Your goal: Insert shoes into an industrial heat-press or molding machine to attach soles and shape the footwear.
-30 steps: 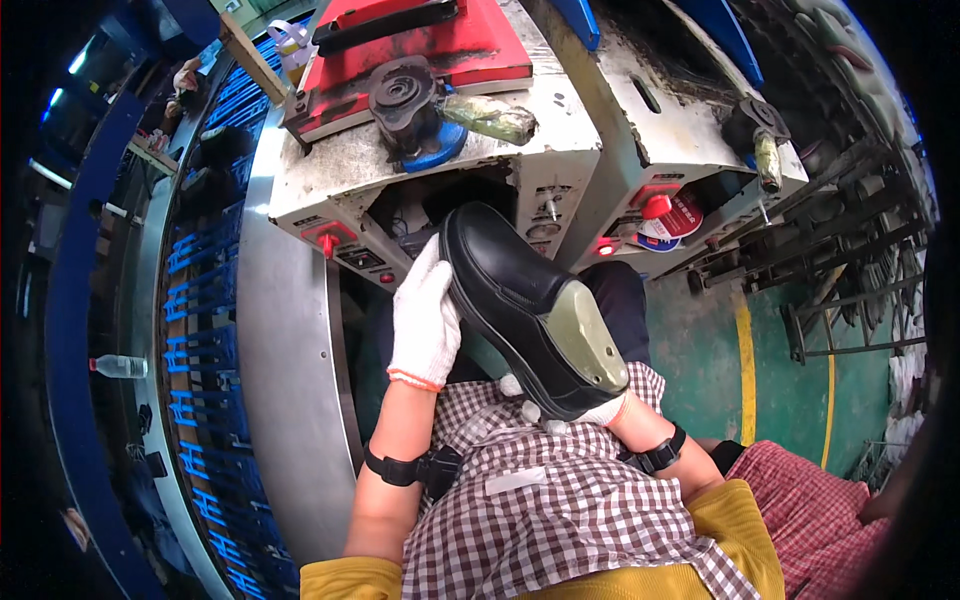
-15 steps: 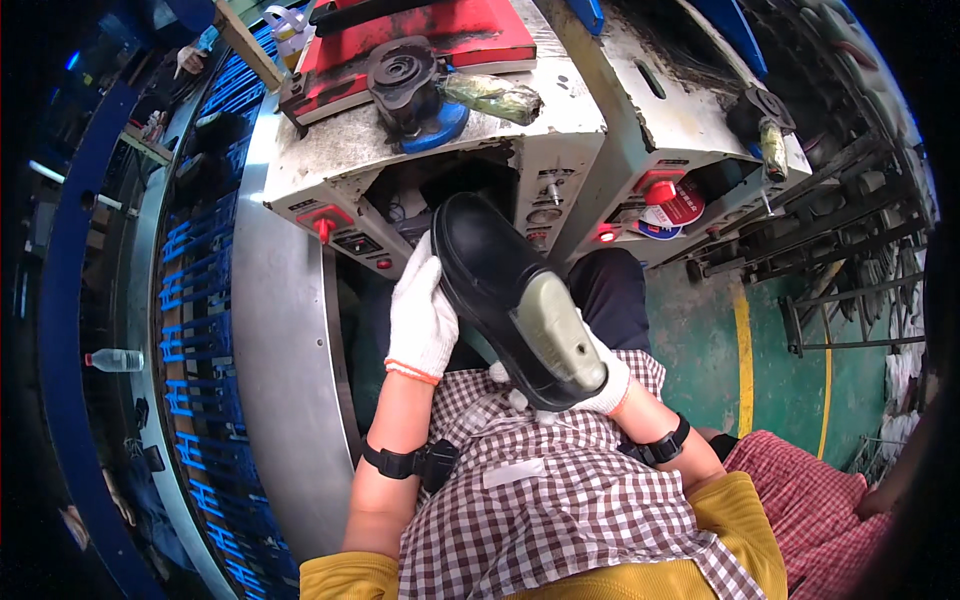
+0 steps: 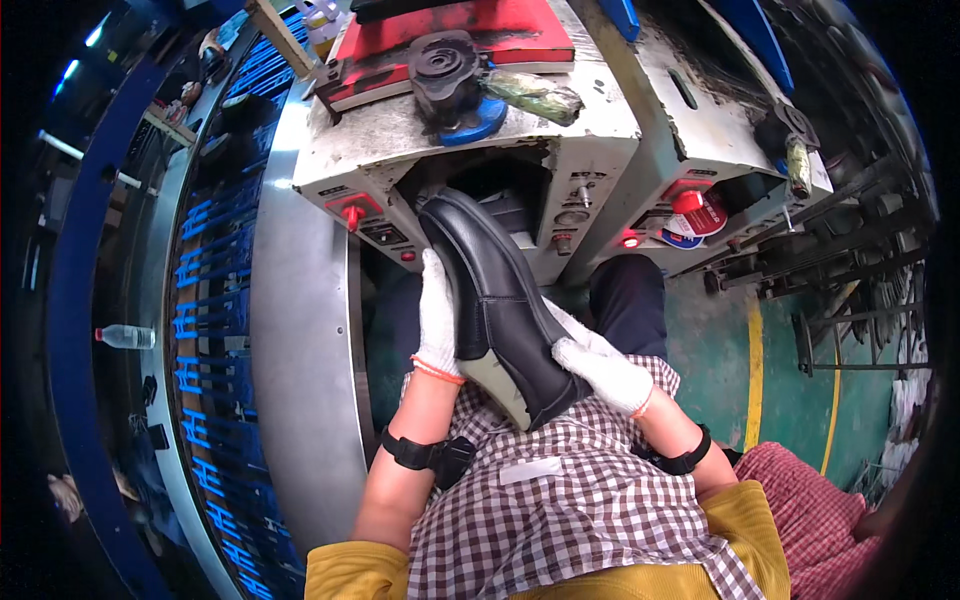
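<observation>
The shoe (image 3: 490,265) looked like smooth black leather with a soft gloss; the last (image 3: 499,388) inside it seemed hard, smooth, pale-green plastic. The left glove (image 3: 436,315) and right glove (image 3: 608,374) were matt white knit cloth, and the apron (image 3: 560,525) matt woven cloth. The machine (image 3: 350,150) was painted metal, stained on top and chipped along its front edge; near that edge, the handle (image 3: 535,97) had a crinkled, shiny wrapping. The panel (image 3: 305,330) was smooth metal with a dull sheen, the bottle (image 3: 125,337) clear, glossy plastic.
</observation>
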